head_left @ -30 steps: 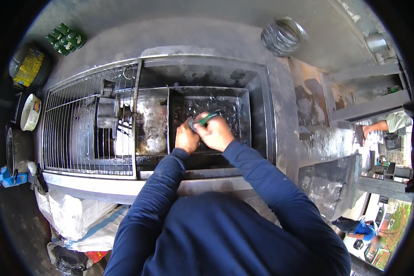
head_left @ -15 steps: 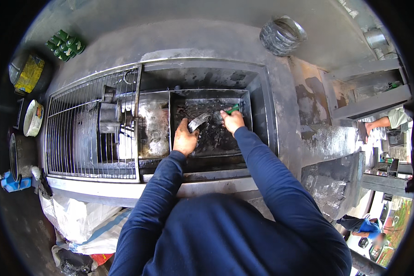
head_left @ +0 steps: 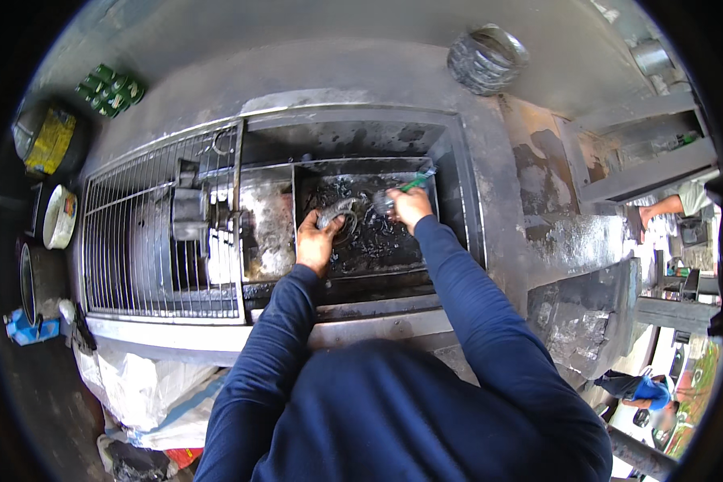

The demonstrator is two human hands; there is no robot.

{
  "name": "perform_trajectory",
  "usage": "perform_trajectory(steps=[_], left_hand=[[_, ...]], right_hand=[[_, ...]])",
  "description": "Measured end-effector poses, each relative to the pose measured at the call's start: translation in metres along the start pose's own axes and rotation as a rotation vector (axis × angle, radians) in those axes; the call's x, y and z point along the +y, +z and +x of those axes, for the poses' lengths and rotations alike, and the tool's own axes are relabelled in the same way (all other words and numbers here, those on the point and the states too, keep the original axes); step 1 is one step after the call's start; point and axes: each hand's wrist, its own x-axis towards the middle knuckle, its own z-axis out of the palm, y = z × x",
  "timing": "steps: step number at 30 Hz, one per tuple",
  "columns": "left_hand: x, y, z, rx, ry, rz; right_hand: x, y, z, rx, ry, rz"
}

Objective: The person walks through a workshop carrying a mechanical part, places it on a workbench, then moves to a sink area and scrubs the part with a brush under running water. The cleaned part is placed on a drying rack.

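A curved, ring-like metal part (head_left: 339, 210), grey and wet-looking, is gripped between the thumb and fingers of my left hand (head_left: 314, 247). My right hand (head_left: 412, 210) is closed around a brush with a green handle (head_left: 418, 182), and its bristle end points toward the metal part. Both hands are over a dark rectangular basin (head_left: 393, 164) that holds dark, shiny liquid. The brush head is blurred, so whether it touches the part cannot be told.
Left of the basin lies a wire rack (head_left: 120, 241) with a metal casting (head_left: 189, 213) on it. Metal rings (head_left: 487, 60) stand at the far right, green bottles (head_left: 110, 90) far left. A white tub (head_left: 59, 217) is at left. Another person's arm (head_left: 663, 214) shows at right.
The metal part has turned in my left hand, showing its ring shape more. My right hand and the brush have shifted slightly. The liquid looks more stirred.
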Motion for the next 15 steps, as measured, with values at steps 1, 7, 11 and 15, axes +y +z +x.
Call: perform_trajectory(steps=[1, 7, 11, 15], left_hand=[[-0.001, -0.002, -0.002, -0.045, -0.022, -0.167], [0.006, -0.007, -0.001, -0.105, -0.382, -0.567], [0.014, 0.000, -0.006, -0.106, -0.437, -0.487], [0.021, 0.005, -0.009, -0.074, -0.419, -0.439]], right_hand=[[0.020, -0.006, 0.006, 0.144, -0.194, -0.212], [0.040, 0.016, -0.019, 0.144, -0.144, -0.120], [-0.044, 0.024, -0.055, -0.256, -0.673, -0.508], [-0.074, 0.044, -0.074, -0.253, -0.565, -0.635]])
